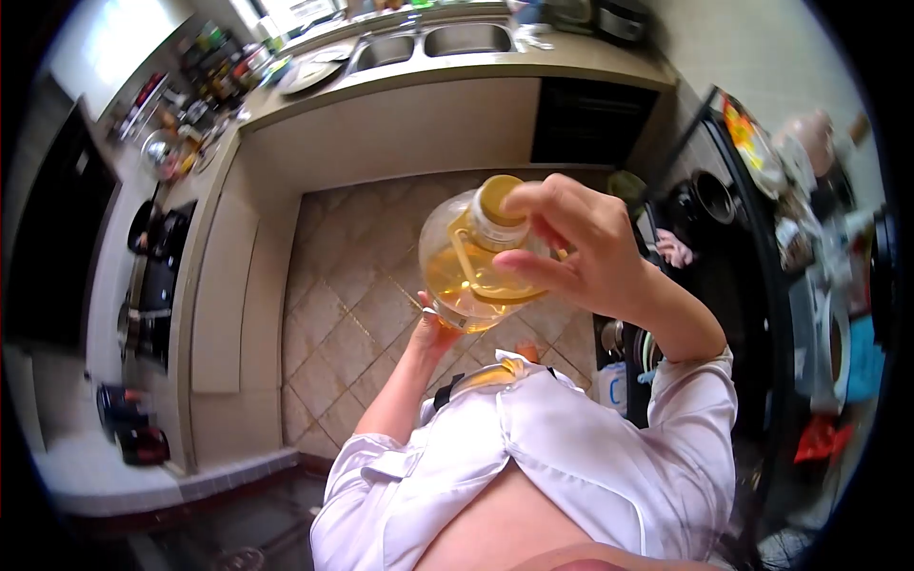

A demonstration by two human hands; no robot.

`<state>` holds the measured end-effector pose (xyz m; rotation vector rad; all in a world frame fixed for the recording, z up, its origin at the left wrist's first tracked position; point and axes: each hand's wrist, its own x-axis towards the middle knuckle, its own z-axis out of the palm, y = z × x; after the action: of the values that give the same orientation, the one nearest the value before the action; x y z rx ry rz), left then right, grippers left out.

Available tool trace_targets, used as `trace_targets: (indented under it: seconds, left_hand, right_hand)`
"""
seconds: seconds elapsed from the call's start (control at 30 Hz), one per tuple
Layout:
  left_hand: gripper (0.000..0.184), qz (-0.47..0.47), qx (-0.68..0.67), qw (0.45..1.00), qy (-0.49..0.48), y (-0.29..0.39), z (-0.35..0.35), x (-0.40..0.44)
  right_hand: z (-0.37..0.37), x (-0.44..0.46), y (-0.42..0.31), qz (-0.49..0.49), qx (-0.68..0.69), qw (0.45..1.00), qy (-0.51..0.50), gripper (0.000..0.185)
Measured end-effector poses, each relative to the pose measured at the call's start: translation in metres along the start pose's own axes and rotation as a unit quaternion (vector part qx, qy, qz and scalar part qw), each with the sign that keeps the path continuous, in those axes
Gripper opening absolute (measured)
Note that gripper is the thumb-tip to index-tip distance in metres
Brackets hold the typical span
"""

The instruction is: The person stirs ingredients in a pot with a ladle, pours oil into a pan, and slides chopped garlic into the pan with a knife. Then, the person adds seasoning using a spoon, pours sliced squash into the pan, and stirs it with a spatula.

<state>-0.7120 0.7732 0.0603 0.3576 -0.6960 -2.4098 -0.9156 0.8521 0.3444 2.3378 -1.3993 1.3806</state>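
Note:
A big clear plastic jug of golden cooking oil, with a yellow cap and a yellow handle, is held tilted in front of my body. My left hand supports it low on the side; the jug hides part of those fingers. Over the neck is my right hand, its index fingertip at the cap's edge and its thumb stretched out by the handle. Thumb and index finger are spread apart, not wrapped round the jug. The oil fills roughly the lower half.
Ahead runs a counter with a double sink and a dish rack or plate. On the left is a stove with bottles beyond. At right stands a black shelf rack holding a dark pot and bags. The floor is tiled.

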Motion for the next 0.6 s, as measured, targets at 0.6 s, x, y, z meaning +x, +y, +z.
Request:
trace_targets:
  seconds: [0.6]
  left_hand:
    - [0.096, 0.14, -0.082, 0.947, 0.278, -0.095, -0.01, -0.04]
  right_hand:
    - [0.065, 0.08, 0.087, -0.262, 0.12, 0.912, -0.293, 0.03]
